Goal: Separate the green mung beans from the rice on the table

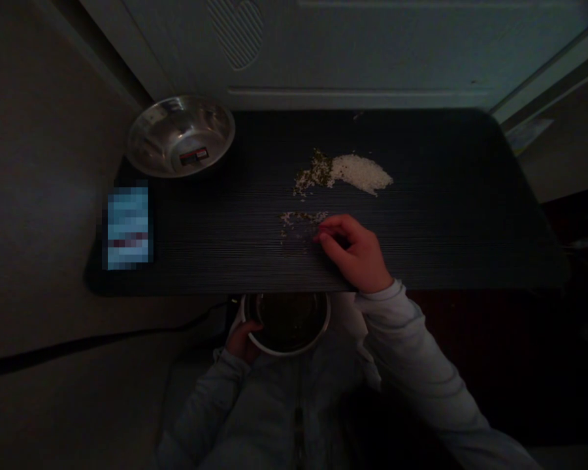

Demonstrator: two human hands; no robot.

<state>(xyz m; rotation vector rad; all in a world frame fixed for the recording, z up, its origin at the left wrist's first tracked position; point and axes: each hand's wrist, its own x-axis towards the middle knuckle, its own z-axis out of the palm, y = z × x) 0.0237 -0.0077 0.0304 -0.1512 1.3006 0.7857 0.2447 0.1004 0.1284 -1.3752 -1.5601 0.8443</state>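
On the dark table, a pile of white grains, which look like rice, meets a smaller patch of dark green grains mixed with white ones. Nearer the front edge lies a thin scatter of mixed grains. My right hand is beside this scatter, thumb and fingers closed in a pinch low over the tabletop; what they hold, if anything, is too small to see. Below the front edge, my left hand grips the left rim of a bowl with a pale rim and dark inside. Its contents are too dark to make out.
A steel basin with a label inside stands at the table's back left corner. In front of it is a lit, pixelated screen. A dark cable runs at lower left. A white panelled door rises behind the table.
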